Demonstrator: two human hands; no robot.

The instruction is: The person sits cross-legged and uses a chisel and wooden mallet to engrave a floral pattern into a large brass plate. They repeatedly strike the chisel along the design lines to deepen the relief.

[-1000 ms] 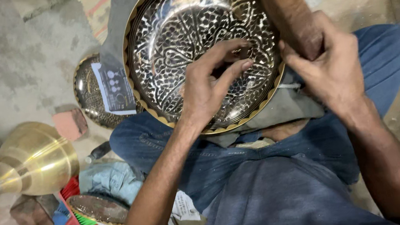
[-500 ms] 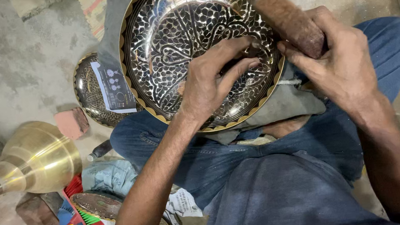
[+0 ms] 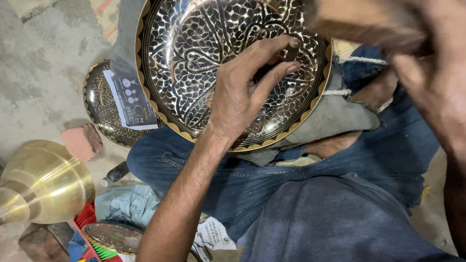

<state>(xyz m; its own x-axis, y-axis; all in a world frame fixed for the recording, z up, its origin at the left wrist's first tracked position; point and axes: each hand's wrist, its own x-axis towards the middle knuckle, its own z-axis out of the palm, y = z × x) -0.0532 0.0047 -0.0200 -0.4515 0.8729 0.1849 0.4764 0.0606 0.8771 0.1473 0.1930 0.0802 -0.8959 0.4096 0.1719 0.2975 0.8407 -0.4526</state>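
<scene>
Head view: left hand fingers pinch a small tool on the engraved plate; right hand grips a wooden block.

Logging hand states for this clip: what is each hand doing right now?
Left hand: pinches a small tool against the engraved plate.
Right hand: closed around a wooden mallet, blurred.

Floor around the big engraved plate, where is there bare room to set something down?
Bare concrete floor lies left of the big engraved plate, above the brass horn and the pink block. Lower left is crowded: brush, small plate, wrappers.
</scene>
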